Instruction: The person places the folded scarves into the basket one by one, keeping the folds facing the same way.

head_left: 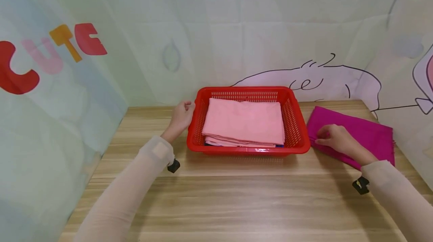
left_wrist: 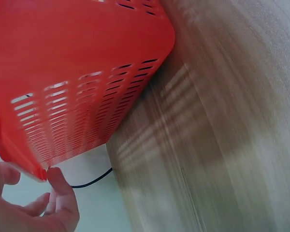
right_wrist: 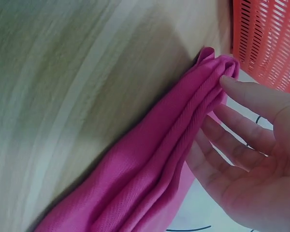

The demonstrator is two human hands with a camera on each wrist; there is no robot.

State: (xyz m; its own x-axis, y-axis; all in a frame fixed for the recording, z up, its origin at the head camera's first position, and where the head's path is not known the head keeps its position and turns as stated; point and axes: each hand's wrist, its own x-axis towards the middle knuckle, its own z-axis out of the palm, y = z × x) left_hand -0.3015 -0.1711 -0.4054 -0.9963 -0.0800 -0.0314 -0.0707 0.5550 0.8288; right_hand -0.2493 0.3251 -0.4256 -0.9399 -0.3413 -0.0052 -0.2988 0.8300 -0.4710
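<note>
A red plastic basket (head_left: 248, 151) with slotted walls stands at the back middle of the table, and a folded pink cloth (head_left: 245, 120) lies on top of the stack inside. At its left rim my left hand (head_left: 181, 117) holds on, the rim's edge between thumb and fingertip in the left wrist view. A folded magenta cloth (head_left: 365, 133) lies right of the basket. My right hand (head_left: 338, 139) pinches it near its left front corner. In the right wrist view the thumb (right_wrist: 246, 94) presses the layered folds, with the other fingers over the cloth's far side.
The wood-grain table (head_left: 230, 204) reaches toward me in front of the basket. Behind it hangs a printed curtain (head_left: 216, 39) with cartoon drawings and letters. Part of something dark blue (head_left: 279, 145) shows under the pink stack.
</note>
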